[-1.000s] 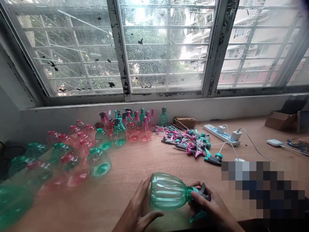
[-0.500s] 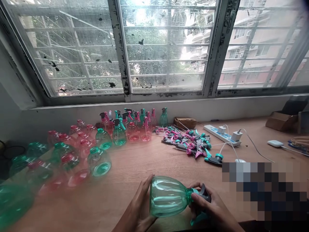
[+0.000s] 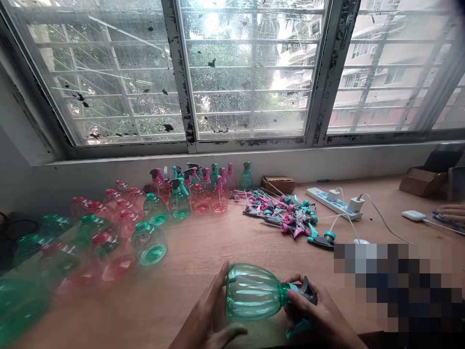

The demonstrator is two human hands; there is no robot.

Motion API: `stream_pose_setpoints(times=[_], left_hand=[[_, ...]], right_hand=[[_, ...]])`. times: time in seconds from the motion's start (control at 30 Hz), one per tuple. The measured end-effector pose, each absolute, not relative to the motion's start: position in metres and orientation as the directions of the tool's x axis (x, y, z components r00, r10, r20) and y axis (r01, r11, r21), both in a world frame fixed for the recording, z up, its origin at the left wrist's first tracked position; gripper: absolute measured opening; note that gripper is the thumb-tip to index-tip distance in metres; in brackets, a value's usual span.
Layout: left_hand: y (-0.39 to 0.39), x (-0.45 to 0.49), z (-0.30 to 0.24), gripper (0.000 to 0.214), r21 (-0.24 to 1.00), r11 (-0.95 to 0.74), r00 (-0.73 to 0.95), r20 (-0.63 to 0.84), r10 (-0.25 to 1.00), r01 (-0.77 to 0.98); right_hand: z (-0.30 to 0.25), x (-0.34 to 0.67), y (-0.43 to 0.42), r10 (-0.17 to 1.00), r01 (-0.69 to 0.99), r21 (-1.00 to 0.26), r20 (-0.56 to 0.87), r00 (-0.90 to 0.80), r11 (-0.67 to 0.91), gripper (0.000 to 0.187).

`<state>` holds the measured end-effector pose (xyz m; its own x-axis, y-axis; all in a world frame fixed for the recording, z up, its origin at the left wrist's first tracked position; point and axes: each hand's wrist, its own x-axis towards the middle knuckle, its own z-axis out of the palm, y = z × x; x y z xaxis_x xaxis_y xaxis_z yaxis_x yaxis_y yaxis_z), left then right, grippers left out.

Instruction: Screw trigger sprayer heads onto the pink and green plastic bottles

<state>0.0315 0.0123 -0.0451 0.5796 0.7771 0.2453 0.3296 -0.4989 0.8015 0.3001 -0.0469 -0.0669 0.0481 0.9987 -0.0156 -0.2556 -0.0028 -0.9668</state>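
A clear green ribbed spray bottle (image 3: 253, 293) lies sideways in the air above the near edge of the table. My right hand (image 3: 308, 305) is closed around its neck and the dark grey and teal spray head (image 3: 308, 291), with the thumb on the collar. The teal trigger points down below that hand. At the bottle's base is my left hand (image 3: 210, 310), its fingers stretched up along the bottom end. Its thumb stands apart, below the bottle. Whether those fingers press on the base is partly hidden.
Open green and pink bottles (image 3: 149, 245) stand at the left. Bottles with spray heads (image 3: 179, 199) line the wall. Loose spray heads (image 3: 286, 213) lie piled mid-table, beside a power strip (image 3: 332, 202) with cables. Another person's hand (image 3: 450, 212) shows at the right edge.
My left thumb has moved off the bottle and spread downward. The bottle's base has risen slightly, while my right hand stays on the spray head.
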Motion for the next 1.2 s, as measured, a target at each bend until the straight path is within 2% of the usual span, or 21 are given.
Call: stream_pose_setpoints(times=[0.1, 0.2, 0.33, 0.5, 0.6, 0.73, 0.9, 1.03, 1.2], left_hand=[[0.011, 0.030, -0.044, 0.105, 0.787, -0.487, 0.562, 0.223, 0.797, 0.379], [0.013, 0.030, -0.046, 0.093, 0.775, -0.507, 0.582, 0.228, 0.781, 0.378], [0.017, 0.032, -0.053, 0.082, 0.793, -0.540, 0.610, 0.285, 0.739, 0.284], [0.013, 0.028, -0.050, 0.105, 0.769, -0.521, 0.572, 0.254, 0.780, 0.370], [0.012, 0.029, -0.047, 0.096, 0.758, -0.530, 0.586, 0.247, 0.772, 0.380], [0.016, 0.032, -0.053, 0.079, 0.781, -0.546, 0.595, 0.292, 0.748, 0.303], [0.018, 0.027, -0.055, 0.096, 0.775, -0.534, 0.596, 0.262, 0.759, 0.339], [0.016, 0.027, -0.047, 0.087, 0.775, -0.496, 0.590, 0.203, 0.782, 0.391], [0.015, 0.032, -0.045, 0.086, 0.820, -0.494, 0.604, 0.244, 0.758, 0.289]], right_hand=[[-0.066, 0.300, -0.048, 0.999, -0.237, -0.971, -0.010, 0.041, 0.000, 0.048], [-0.065, 0.300, -0.048, 0.999, -0.230, -0.973, -0.016, 0.044, -0.006, 0.048], [-0.064, 0.300, -0.048, 0.999, -0.242, -0.970, -0.021, 0.042, -0.010, 0.050], [-0.069, 0.301, -0.048, 1.000, -0.260, -0.965, 0.009, 0.016, 0.013, 0.045], [-0.071, 0.302, -0.048, 1.000, -0.267, -0.963, 0.015, 0.007, 0.017, 0.043], [-0.071, 0.302, -0.047, 1.000, -0.276, -0.961, 0.021, 0.000, 0.020, 0.041], [-0.072, 0.302, -0.047, 1.000, -0.269, -0.963, 0.026, -0.007, 0.024, 0.041], [-0.073, 0.303, -0.046, 1.000, -0.255, -0.967, 0.016, -0.001, 0.015, 0.042], [-0.074, 0.304, -0.046, 1.000, -0.265, -0.964, 0.003, 0.006, 0.005, 0.043]])
